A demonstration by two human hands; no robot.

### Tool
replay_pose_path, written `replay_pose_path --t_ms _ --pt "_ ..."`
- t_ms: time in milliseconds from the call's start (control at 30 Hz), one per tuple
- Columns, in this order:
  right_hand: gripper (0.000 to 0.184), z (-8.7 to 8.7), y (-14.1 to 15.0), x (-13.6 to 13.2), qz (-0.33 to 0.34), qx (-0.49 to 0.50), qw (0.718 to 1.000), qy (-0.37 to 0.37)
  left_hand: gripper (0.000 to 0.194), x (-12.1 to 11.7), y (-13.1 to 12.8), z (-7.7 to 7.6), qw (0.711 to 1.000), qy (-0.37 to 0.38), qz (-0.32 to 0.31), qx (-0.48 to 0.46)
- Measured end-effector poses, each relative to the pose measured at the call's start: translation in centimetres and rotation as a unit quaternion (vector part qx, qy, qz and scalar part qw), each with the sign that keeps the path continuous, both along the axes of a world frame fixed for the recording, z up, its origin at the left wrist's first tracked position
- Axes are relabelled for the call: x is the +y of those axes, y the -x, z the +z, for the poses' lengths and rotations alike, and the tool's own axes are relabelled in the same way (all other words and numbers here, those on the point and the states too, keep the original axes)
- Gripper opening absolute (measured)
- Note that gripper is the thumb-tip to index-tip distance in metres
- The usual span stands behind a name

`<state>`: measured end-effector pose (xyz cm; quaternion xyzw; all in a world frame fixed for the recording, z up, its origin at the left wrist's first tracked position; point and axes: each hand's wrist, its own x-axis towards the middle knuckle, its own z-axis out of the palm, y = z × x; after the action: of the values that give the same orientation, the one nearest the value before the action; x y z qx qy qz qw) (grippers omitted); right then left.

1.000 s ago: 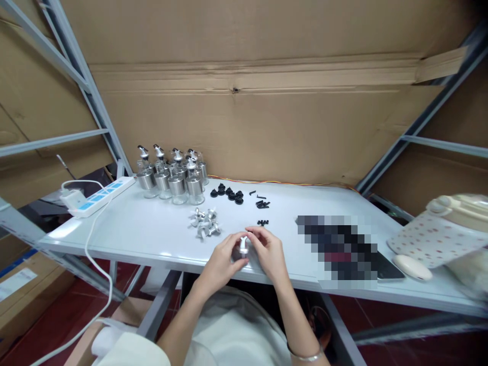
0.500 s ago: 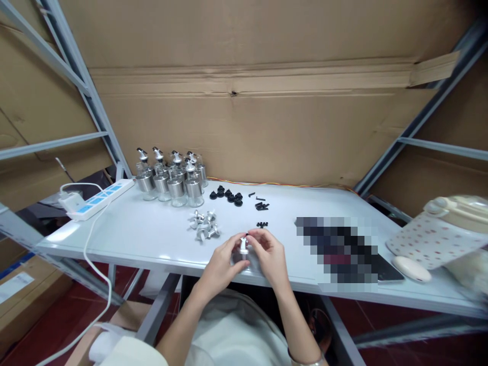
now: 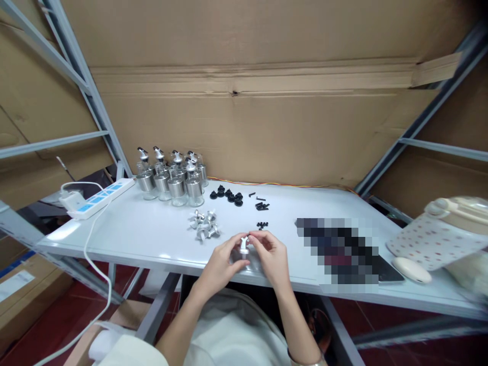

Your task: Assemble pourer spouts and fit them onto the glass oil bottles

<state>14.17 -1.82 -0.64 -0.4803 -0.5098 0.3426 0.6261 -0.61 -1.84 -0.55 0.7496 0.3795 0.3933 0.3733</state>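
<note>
Near the table's front edge, my left hand (image 3: 223, 260) is closed around a silver pour spout (image 3: 244, 247), its thumb low on the base. My right hand (image 3: 273, 255) pinches at the tip of the same spout. A small dark bit shows between the fingertips, too small to make out. Just beyond my hands lie several tiny black caps (image 3: 262, 224). Loose silver spout pieces (image 3: 204, 227) form a cluster to the left. Farther back are black stoppers (image 3: 231, 197) and small black levers (image 3: 262, 206).
Glass-and-steel bottles (image 3: 177, 189), some topped with spouts, stand at the back left beside a white power strip (image 3: 102, 198). On the right are a blurred-out dark flat object (image 3: 391, 273), a cream oval case (image 3: 412, 269) and a dotted container (image 3: 423, 236). Cardboard (image 3: 259, 132) walls the back.
Both hands stay almost in place around the spout. The right hand's fingers have shifted very slightly at its tip, and the view has moved a little.
</note>
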Motion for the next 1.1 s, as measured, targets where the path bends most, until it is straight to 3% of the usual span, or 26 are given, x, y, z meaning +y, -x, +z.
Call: replay_pose_path --t_ms 267,600,1100 --pt "0.017 -0.16 -0.02 -0.04 -0.023 -0.005 1.000 -0.014 0.060 0.03 -0.16 -0.14 0.998 0.053 0.021 -0.020" --pt "0.023 -0.40 0.13 0.19 0.000 0.009 1.000 -0.017 0.031 0.16 -0.06 -0.43 0.998 0.048 0.003 -0.050" --pt "0.023 -0.13 -0.11 0.24 -0.010 0.069 0.998 -0.004 0.029 0.04 0.22 -0.09 0.998 0.038 -0.024 -0.044"
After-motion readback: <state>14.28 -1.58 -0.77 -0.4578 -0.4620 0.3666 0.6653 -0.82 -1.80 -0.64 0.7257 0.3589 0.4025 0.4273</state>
